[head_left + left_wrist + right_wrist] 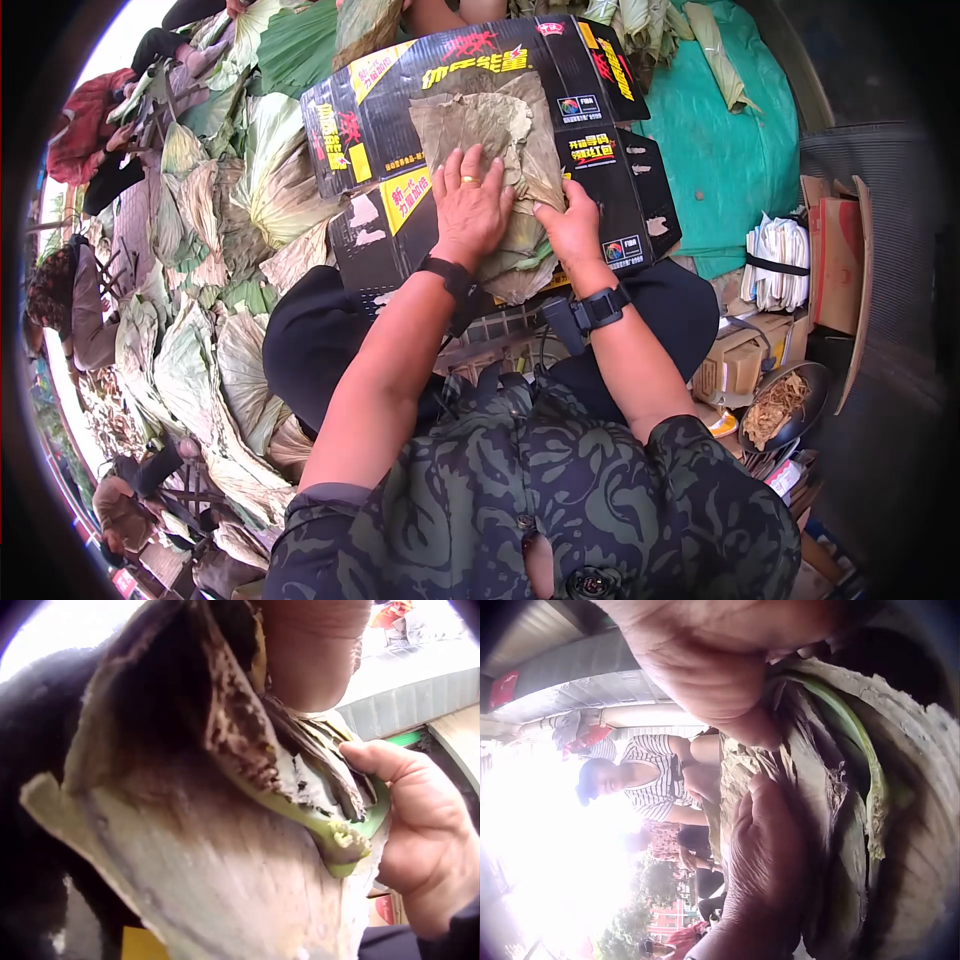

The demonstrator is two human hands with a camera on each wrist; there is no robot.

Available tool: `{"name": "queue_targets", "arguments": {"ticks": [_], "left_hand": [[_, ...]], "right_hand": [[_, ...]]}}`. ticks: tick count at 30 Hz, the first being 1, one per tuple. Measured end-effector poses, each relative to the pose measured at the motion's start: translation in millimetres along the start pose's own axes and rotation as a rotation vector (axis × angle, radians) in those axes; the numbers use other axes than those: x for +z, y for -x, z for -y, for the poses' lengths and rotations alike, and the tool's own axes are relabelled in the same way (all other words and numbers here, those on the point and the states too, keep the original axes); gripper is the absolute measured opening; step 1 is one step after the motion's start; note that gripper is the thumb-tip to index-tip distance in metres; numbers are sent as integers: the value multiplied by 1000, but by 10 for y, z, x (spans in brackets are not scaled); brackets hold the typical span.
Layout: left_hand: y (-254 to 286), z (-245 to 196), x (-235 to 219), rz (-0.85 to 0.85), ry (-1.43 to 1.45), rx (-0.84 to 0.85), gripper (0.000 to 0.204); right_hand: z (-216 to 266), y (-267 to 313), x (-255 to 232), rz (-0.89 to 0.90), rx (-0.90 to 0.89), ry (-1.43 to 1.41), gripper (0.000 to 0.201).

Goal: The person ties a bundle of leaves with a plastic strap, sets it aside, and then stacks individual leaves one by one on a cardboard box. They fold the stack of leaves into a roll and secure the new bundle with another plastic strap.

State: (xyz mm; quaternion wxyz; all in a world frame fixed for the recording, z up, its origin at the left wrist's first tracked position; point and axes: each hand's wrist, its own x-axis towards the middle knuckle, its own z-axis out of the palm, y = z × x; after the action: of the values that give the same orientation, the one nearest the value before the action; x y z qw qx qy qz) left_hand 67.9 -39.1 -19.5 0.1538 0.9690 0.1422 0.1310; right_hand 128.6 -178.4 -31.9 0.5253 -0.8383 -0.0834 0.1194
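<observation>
A folded bundle of dried lotus leaves (455, 125) lies on a flattened black printed cardboard box (590, 170) across the lap. My left hand (470, 205), with a ring on one finger, rests flat on top of the bundle, fingers straight and pointing away from me. At the bundle's right edge, my right hand (574, 235) grips it, thumb on top and the other fingers hidden beneath. Brown, crumpled layers and a cut green stalk (870, 772) show inside the fold in the right wrist view. The near end of the bundle reaches the cardboard's front edge.
Large loose lotus leaves (215, 400) cover the ground at the left. A green sheet (720, 150) lies at the right, beside a tied white stack (776, 265) and a bowl (815, 405) of brown scraps. Other people sit along the left and opposite me.
</observation>
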Motion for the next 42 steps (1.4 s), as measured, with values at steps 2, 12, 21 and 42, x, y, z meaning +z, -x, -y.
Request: {"name": "queue_targets", "arguments": {"ticks": [2,12,21,42], "left_hand": [[-4,-9,-16,33,14,2,40],[-88,288,55,-118,643,-111,44],[-237,464,-153,111,1458,-482,37],[-538,637,-260,263,1509,-757,35]], "right_hand": [[208,118,21,1,-52,114,45],[751,403,232,-39,-479,488,43],[916,540,383,54,-590,728,47],[854,655,607,145,-612,983,48]]}}
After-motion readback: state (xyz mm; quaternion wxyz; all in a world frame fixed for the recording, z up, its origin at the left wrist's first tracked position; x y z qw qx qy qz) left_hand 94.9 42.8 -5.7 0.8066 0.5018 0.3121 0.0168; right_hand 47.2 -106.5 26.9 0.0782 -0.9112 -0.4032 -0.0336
